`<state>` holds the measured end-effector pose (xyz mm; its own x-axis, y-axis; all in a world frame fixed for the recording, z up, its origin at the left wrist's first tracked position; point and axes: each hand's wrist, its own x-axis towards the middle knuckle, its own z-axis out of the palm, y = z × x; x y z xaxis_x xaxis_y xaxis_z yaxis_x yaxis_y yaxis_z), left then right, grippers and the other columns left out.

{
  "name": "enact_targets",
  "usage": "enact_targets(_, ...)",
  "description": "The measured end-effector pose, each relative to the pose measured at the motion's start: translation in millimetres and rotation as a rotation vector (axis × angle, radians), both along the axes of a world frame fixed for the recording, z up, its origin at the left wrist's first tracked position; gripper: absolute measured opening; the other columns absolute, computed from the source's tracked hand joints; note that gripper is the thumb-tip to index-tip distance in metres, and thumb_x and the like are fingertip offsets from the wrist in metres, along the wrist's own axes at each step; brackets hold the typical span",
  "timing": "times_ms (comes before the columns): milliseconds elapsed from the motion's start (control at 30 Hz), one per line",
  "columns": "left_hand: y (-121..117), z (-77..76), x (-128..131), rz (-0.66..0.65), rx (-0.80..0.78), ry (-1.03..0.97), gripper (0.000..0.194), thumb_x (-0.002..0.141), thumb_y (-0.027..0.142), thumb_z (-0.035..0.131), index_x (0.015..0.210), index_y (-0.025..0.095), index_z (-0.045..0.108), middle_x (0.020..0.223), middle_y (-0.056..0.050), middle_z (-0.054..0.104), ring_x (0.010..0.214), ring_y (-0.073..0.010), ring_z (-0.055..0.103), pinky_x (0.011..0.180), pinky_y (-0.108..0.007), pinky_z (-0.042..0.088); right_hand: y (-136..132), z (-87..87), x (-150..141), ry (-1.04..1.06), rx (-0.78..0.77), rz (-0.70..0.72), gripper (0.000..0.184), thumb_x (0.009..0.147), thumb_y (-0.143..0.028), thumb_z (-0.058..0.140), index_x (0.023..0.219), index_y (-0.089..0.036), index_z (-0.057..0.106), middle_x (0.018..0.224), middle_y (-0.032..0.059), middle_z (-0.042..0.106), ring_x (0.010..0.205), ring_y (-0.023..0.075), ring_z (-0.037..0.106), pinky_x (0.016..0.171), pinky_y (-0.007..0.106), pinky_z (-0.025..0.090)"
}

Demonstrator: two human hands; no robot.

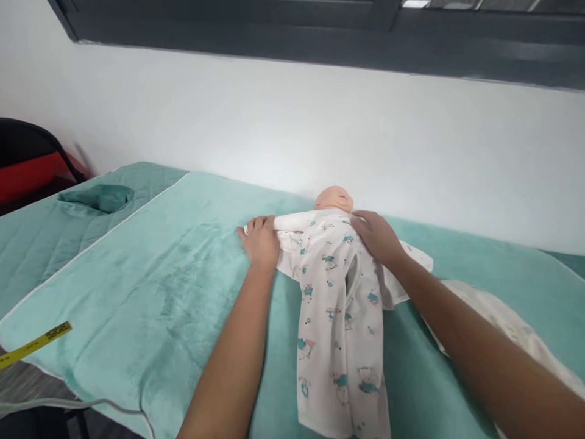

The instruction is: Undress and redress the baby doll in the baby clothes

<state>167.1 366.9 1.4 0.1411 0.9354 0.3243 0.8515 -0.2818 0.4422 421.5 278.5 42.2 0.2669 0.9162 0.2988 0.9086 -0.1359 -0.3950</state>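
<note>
A baby doll lies on its back with its head toward the wall, its body covered by a white baby garment printed with small teal animals. My left hand is closed over the end of the garment's left-side sleeve, which stretches out sideways. On the other side, my right hand rests at the shoulder near the doll's neck, its fingers extended and lying on the cloth. The front of the garment has an open slit in its middle. The lower part hangs straight toward me. My right forearm hides part of the far sleeve.
A teal plush blanket covers the bed against the white wall. Cream cloth lies at the right, beneath my forearm. A teal bundle, a black and red chair, a yellow strip and a cable are at the left.
</note>
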Motion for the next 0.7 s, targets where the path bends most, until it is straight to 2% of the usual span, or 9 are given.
enact_targets(100, -8, 5.0, 3, 0.018, -0.002, 0.04, 0.046, 0.089, 0.013, 0.041, 0.129, 0.027, 0.058, 0.135, -0.012, 0.06, 0.134, -0.0298, 0.043, 0.116, -0.068, 0.015, -37, -35.1, 22, -0.099, 0.055, -0.237, 0.045, 0.088, -0.032, 0.045, 0.129, -0.017, 0.059, 0.129, 0.0141, 0.063, 0.12, 0.0303, 0.054, 0.103, 0.047, 0.036)
enact_targets(200, -20, 17.1, 10, 0.02, 0.063, 0.035, 0.049, 0.085, 0.008, 0.04, 0.128, 0.023, 0.058, 0.141, -0.011, 0.054, 0.142, -0.0296, 0.035, 0.119, -0.064, 0.016, -52, -55.6, 28, -0.086, 0.161, -0.335, 0.044, 0.083, -0.027, 0.048, 0.125, -0.019, 0.06, 0.126, 0.0119, 0.064, 0.118, 0.0292, 0.055, 0.104, 0.046, 0.035)
enact_targets(267, -30, 30.3, 24, -0.071, 0.12, -0.017, 0.049, 0.085, 0.008, 0.04, 0.128, 0.021, 0.058, 0.141, -0.011, 0.054, 0.14, -0.0262, 0.038, 0.12, -0.053, 0.025, -51, -57.2, 28, -0.035, 0.203, -0.343, 0.041, 0.082, -0.026, 0.047, 0.12, -0.019, 0.062, 0.122, 0.0114, 0.066, 0.114, 0.028, 0.057, 0.102, 0.044, 0.036)
enact_targets(367, -44, 53.3, 65, -0.387, 0.122, -0.034, 0.041, 0.091, 0.016, 0.037, 0.126, 0.019, 0.059, 0.13, -0.01, 0.061, 0.125, -0.0202, 0.052, 0.11, -0.035, 0.041, -46, -51.1, 30, 0.006, 0.213, -0.353, 0.04, 0.081, -0.027, 0.047, 0.117, -0.019, 0.063, 0.119, 0.0112, 0.067, 0.112, 0.0286, 0.057, 0.102, 0.044, 0.035)
enact_targets(433, -51, 66.3, 101, -0.595, 0.094, 0.102, 0.035, 0.094, 0.023, 0.038, 0.118, 0.018, 0.063, 0.122, -0.009, 0.065, 0.118, -0.0207, 0.056, 0.106, -0.034, 0.043, -45, -47.7, 31, 0.025, 0.199, -0.378, 0.039, 0.082, -0.028, 0.047, 0.117, -0.02, 0.063, 0.117, 0.0117, 0.067, 0.111, 0.0292, 0.057, 0.102, 0.045, 0.034)
enact_targets(467, -54, 71.3, 119, -0.656, 0.089, 0.202, 0.033, 0.094, 0.027, 0.041, 0.115, 0.017, 0.065, 0.122, -0.01, 0.065, 0.119, -0.0225, 0.055, 0.107, -0.037, 0.041, -45, -46.9, 32, 0.032, 0.191, -0.399, 0.039, 0.082, -0.029, 0.047, 0.117, -0.02, 0.063, 0.116, 0.012, 0.068, 0.111, 0.0297, 0.057, 0.102, 0.046, 0.033)
enact_targets(567, -55, 78.6, 169, -0.729, 0.014, 0.529, 0.03, 0.091, 0.027, 0.048, 0.11, 0.016, 0.068, 0.121, -0.013, 0.064, 0.119, -0.0275, 0.054, 0.106, -0.045, 0.038, -46, -47.1, 33, 0.056, 0.164, -0.468, 0.038, 0.084, -0.031, 0.046, 0.117, -0.021, 0.062, 0.115, 0.0126, 0.068, 0.11, 0.0313, 0.056, 0.102, 0.05, 0.029)
enact_targets(700, -47, 73.8, 209, -0.715, -0.079, 0.663, 0.031, 0.083, 0.021, 0.057, 0.112, 0.017, 0.069, 0.123, -0.016, 0.063, 0.116, -0.0294, 0.057, 0.096, -0.045, 0.043, -46, -47.7, 34, 0.086, 0.15, -0.49, 0.038, 0.084, -0.029, 0.045, 0.117, -0.021, 0.062, 0.116, 0.0133, 0.067, 0.112, 0.032, 0.055, 0.103, 0.052, 0.026)
